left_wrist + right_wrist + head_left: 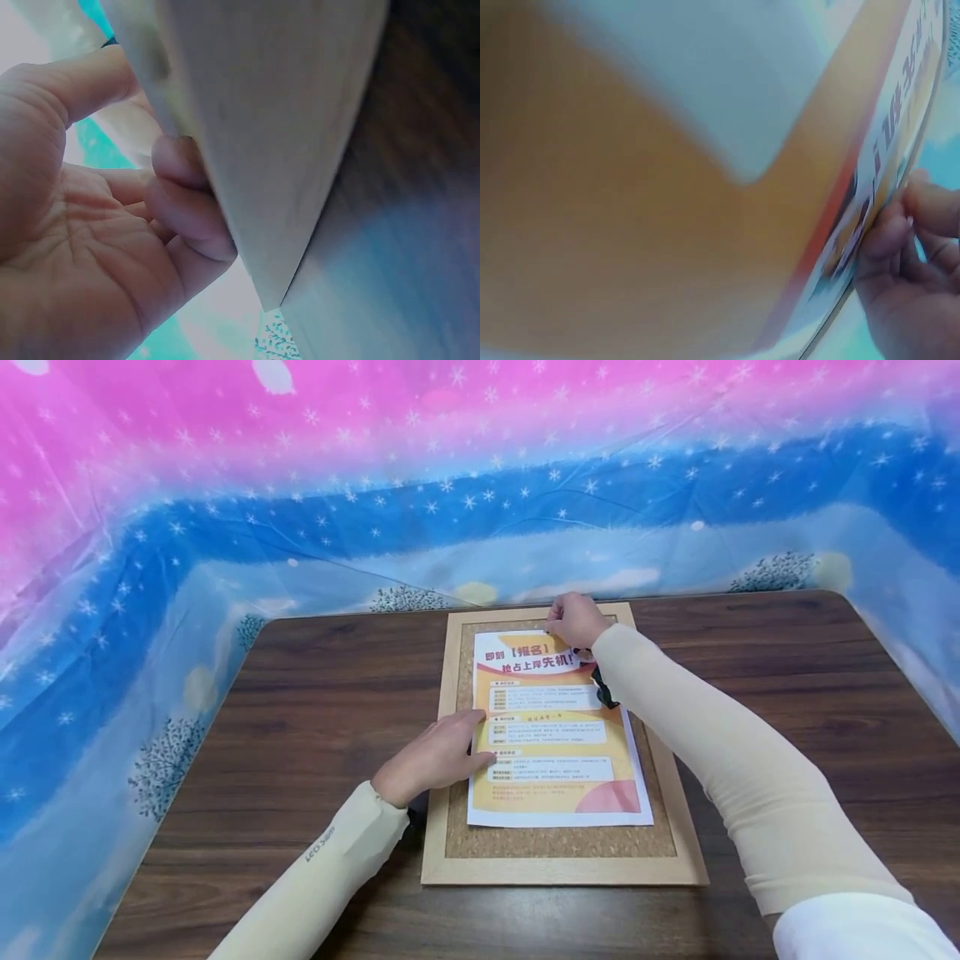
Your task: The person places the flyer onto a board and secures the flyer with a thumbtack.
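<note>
A printed yellow-and-white poster (pixel 551 747) lies on a cork board (pixel 562 843) with a pale wooden frame (pixel 562 872). My left hand (pixel 438 753) rests at the poster's left edge, thumb and forefinger spread on the paper. In the left wrist view its other fingers (pixel 191 217) bend loosely beside the frame's side. At the poster's top edge, right of its middle, my right hand (pixel 576 622) has thumb and forefinger pinched together against the paper. The right wrist view shows these fingertips (pixel 889 236) close over the poster; what they pinch is hidden, so I cannot tell its kind.
The board lies on a dark wood-grain table (pixel 337 693), its top end near the table's far edge. A pink and blue snow-patterned cloth (pixel 480 527) hangs behind and along both sides. Pale sleeves (pixel 720 752) cover both forearms.
</note>
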`<action>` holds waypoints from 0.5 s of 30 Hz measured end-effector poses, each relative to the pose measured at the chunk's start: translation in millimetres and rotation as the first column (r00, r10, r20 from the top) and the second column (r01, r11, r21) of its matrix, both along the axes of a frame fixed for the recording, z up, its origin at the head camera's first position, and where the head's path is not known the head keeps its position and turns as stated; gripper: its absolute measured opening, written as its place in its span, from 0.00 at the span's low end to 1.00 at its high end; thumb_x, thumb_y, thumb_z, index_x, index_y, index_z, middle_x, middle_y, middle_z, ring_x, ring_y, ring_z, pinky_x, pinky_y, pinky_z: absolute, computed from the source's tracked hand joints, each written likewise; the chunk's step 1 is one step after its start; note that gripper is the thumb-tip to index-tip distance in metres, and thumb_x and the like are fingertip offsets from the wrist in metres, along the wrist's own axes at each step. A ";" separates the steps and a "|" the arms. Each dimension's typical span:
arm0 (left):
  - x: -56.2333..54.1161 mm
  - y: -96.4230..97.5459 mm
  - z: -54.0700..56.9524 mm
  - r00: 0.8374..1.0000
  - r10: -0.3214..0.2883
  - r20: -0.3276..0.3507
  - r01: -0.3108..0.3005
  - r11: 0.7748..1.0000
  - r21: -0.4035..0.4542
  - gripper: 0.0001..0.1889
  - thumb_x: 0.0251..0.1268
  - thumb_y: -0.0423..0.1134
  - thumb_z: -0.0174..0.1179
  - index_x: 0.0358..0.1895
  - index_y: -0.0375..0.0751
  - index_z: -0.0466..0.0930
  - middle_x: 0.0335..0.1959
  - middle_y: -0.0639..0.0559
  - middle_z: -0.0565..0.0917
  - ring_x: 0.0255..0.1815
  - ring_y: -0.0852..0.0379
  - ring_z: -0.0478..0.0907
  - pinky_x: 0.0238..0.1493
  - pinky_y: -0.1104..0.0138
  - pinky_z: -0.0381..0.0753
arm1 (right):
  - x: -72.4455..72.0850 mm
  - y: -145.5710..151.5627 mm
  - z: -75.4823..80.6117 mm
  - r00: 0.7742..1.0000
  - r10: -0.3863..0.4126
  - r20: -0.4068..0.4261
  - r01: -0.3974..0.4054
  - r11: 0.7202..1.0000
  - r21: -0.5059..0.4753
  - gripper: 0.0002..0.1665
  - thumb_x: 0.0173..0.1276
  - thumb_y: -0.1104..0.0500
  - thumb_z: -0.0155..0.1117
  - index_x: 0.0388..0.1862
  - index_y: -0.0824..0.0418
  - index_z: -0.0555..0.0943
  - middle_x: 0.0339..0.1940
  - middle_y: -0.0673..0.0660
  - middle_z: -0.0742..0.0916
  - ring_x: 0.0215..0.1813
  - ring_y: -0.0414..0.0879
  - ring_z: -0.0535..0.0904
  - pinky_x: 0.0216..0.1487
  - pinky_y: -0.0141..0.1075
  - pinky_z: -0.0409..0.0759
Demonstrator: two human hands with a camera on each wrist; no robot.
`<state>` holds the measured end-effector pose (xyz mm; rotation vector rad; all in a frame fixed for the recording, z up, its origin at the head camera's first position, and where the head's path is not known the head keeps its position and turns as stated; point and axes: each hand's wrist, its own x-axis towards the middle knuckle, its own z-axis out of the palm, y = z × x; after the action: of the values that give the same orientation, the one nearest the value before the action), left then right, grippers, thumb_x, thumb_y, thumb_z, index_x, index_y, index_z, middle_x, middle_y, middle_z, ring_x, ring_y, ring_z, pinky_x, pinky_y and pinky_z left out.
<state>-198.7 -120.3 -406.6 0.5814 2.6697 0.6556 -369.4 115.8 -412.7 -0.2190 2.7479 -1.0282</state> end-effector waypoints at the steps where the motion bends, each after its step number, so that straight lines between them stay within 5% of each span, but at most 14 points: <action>1: -0.6 -1.5 0.2 1.000 0.000 -0.003 0.000 1.000 -0.004 0.30 0.65 0.45 0.60 0.65 0.36 0.64 0.44 0.52 0.75 0.38 0.61 0.74 0.39 0.65 0.73 | 0.3 1.2 -0.4 1.000 0.020 0.010 -0.020 1.000 -0.015 0.09 0.73 0.56 0.54 0.39 0.61 0.75 0.36 0.60 0.78 0.32 0.52 0.73 0.25 0.40 0.69; 5: -4.4 -8.6 4.7 0.997 0.000 -0.071 -0.003 0.999 -0.044 0.26 0.67 0.46 0.58 0.64 0.36 0.67 0.49 0.48 0.76 0.45 0.56 0.75 0.41 0.62 0.74 | 6.9 5.9 3.9 0.995 0.094 -0.037 -0.096 0.994 -0.056 0.12 0.75 0.53 0.50 0.43 0.60 0.75 0.38 0.60 0.78 0.30 0.52 0.71 0.23 0.41 0.68; 8: -7.8 -14.6 11.4 0.985 0.005 -0.173 -0.015 0.998 -0.056 0.27 0.68 0.44 0.57 0.66 0.34 0.66 0.46 0.45 0.77 0.44 0.52 0.75 0.40 0.59 0.74 | 17.8 9.8 11.6 0.981 0.131 -0.144 -0.137 0.990 -0.034 0.13 0.75 0.53 0.50 0.46 0.61 0.76 0.39 0.59 0.79 0.35 0.51 0.73 0.33 0.42 0.72; 12: -15.3 -22.2 19.5 0.933 -0.003 -0.360 -0.021 0.998 -0.063 0.28 0.68 0.43 0.56 0.66 0.31 0.66 0.46 0.43 0.76 0.47 0.48 0.71 0.45 0.56 0.71 | 36.0 15.5 22.9 0.950 0.152 -0.273 -0.146 0.988 0.043 0.13 0.74 0.54 0.53 0.50 0.61 0.76 0.46 0.57 0.79 0.49 0.51 0.73 0.50 0.47 0.71; 15: -23.1 -26.5 21.8 0.893 -0.006 -0.449 -0.036 0.996 -0.085 0.26 0.69 0.45 0.55 0.65 0.33 0.67 0.56 0.41 0.73 0.57 0.46 0.66 0.52 0.53 0.66 | 49.3 19.8 27.6 0.928 0.163 -0.335 -0.131 0.985 0.116 0.15 0.72 0.55 0.55 0.53 0.61 0.75 0.50 0.57 0.78 0.54 0.51 0.69 0.55 0.48 0.68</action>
<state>-221.9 -146.8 -384.8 0.7676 3.1154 0.4379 -320.1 135.5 -385.1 -0.6371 3.0185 -0.8938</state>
